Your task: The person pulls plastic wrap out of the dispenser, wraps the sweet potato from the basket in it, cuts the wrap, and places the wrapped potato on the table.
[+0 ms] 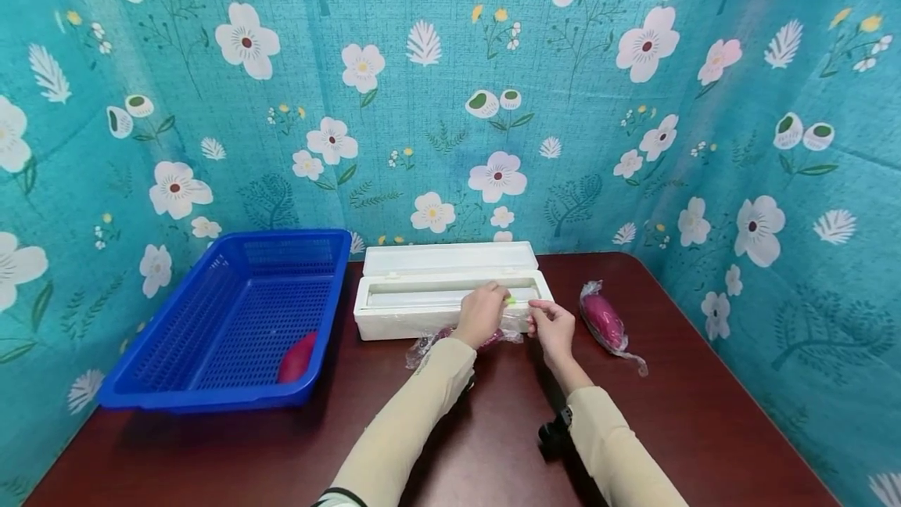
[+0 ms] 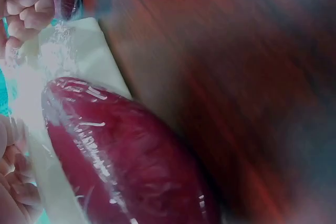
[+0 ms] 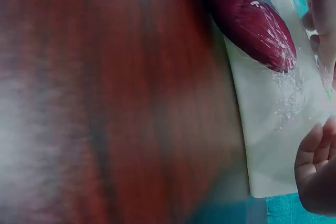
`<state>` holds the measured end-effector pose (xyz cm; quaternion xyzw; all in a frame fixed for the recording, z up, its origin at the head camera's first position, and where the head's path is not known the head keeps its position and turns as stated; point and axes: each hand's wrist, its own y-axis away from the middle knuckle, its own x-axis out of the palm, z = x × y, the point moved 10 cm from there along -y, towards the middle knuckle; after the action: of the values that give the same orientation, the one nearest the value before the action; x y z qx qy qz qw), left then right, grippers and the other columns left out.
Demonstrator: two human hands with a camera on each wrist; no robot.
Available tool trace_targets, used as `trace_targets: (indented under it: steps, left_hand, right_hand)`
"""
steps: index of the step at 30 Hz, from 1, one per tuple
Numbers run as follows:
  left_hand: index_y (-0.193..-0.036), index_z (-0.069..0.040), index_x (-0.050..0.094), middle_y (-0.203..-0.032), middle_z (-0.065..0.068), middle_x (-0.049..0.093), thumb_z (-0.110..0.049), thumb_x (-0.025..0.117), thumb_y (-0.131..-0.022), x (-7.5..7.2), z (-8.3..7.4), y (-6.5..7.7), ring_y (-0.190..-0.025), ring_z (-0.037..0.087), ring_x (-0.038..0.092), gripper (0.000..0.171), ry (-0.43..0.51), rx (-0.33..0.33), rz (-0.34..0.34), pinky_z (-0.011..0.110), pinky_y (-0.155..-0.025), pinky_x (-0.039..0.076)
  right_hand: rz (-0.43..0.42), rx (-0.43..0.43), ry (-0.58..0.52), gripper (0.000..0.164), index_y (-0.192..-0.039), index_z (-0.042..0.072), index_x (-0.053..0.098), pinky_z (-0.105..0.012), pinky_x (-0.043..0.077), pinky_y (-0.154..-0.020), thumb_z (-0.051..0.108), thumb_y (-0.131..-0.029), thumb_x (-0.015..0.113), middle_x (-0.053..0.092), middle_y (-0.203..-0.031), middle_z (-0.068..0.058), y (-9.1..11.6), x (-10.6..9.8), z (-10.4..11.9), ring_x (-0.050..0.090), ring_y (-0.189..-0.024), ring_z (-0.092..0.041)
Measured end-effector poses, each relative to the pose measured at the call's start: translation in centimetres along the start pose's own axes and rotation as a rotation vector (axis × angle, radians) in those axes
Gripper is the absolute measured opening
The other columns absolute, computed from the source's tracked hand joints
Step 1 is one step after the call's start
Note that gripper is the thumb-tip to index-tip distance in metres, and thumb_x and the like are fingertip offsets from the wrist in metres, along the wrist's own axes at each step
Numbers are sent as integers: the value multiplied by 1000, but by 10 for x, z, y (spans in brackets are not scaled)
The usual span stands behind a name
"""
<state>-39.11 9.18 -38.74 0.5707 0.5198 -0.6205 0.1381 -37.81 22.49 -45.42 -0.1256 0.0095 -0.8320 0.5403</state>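
An open white cling film dispenser box (image 1: 394,325) stands at the back of the table, its lid (image 1: 450,258) tipped back. My left hand (image 1: 482,313) pinches a small green cutter slider (image 1: 510,300) on the box's front edge. At the right end of that edge, my right hand (image 1: 553,329) pinches the cling film (image 3: 287,100), its other fingers curled. Clear film hangs down the box front to a film-covered red sweet potato (image 2: 131,145). In the head view my left hand and forearm partly hide this sweet potato.
Right of the box lies another sweet potato (image 1: 604,321) wrapped in film with twisted ends. A blue plastic basket (image 1: 211,397) stands on the left, with a bare red sweet potato (image 1: 297,358) inside. A flowered teal cloth (image 1: 436,139) hangs behind the brown table (image 1: 493,429).
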Motion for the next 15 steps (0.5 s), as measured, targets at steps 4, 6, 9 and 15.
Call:
trace_targets:
  steps: [4,6,9,15]
  left_hand:
    - [-92,-14,67,-87,-3,61,-16,62,-83,2,4,-1,-74,15,60,10,47,-4,-28,27,-58,47]
    - [-91,-14,67,-86,-3,61,-18,59,-86,6,7,-3,-72,15,59,11,71,16,-52,28,-57,46]
    - [-91,-13,67,-85,-2,60,-18,58,-85,5,8,-4,-72,16,59,12,103,18,-36,28,-58,46]
    - [-90,-12,68,-87,-2,62,-18,61,-82,1,5,-4,-75,13,59,12,112,-18,30,27,-61,46]
  right_hand:
    - [10,-91,49,9,-80,-1,68,-18,44,-43,5,-80,61,59,-59,0,-11,-4,-18,53,-48,-5]
    - [7,-94,53,13,-78,2,69,-18,45,-47,14,-80,65,62,-63,2,-22,-7,-34,56,-54,-6]
    - [3,-70,46,23,-77,3,69,-20,48,-51,26,-78,69,64,-66,0,-32,-8,-48,60,-60,-9]
    - [104,-59,61,40,-103,-1,52,-21,47,-46,21,-75,72,66,-71,-8,-14,11,-18,61,-54,-10]
